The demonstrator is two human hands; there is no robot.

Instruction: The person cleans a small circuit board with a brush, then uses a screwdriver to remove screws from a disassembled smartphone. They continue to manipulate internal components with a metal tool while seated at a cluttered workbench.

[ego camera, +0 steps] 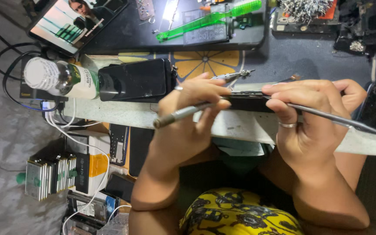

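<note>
You're mid-job on the slim black phone body (251, 101), held on edge along the pale bench edge (240, 126); it looks partly opened, work not finished. Your left hand (188, 115) pinches grey metal tweezers (183, 113), tips at the phone's top edge. Your right hand (310, 113) clamps the phone and a thin metal pry tool (349, 123).

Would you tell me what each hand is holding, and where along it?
The left hand pinches a grey tweezer-like tool at mid-shaft. The right hand holds a thin metal tool near its front end, fingers steadying a dark phone.
</note>
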